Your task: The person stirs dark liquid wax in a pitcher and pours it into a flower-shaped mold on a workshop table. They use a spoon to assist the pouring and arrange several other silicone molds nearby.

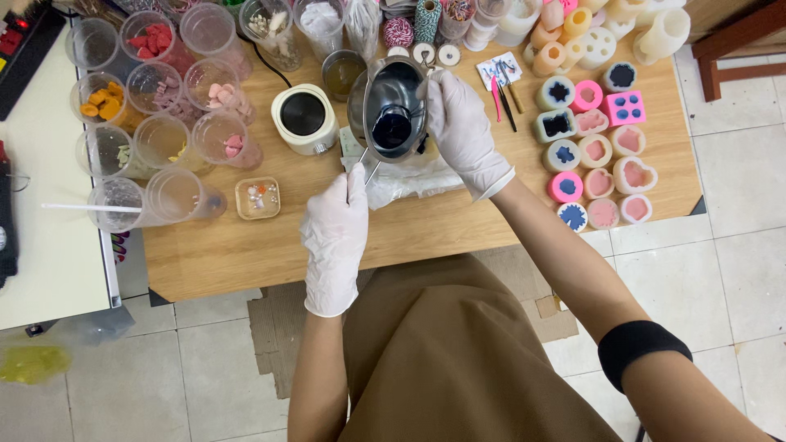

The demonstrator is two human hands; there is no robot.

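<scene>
**Hands at a metal pitcher, cups and moulds on either side**

Gloves cover both hands. The right hand [460, 123] is closed around the handle of one metal pitcher [395, 106], tilted over the middle of the wooden table [409, 233] with a dark blue pool in its bottom. The left hand [337, 229] is pinched shut on a thin metal stick [368, 168] that reaches to the pitcher's lower rim. Beneath them lies one crumpled clear plastic sheet [405, 180].

To the left stand about a dozen clear plastic cups [176, 135], several holding coloured pieces, and one small square dish [257, 198]. One cream wax warmer [304, 119] sits just beside the pitcher. To the right, roughly fifteen small moulds [598, 151] stand in rows, filled pink or dark blue.
</scene>
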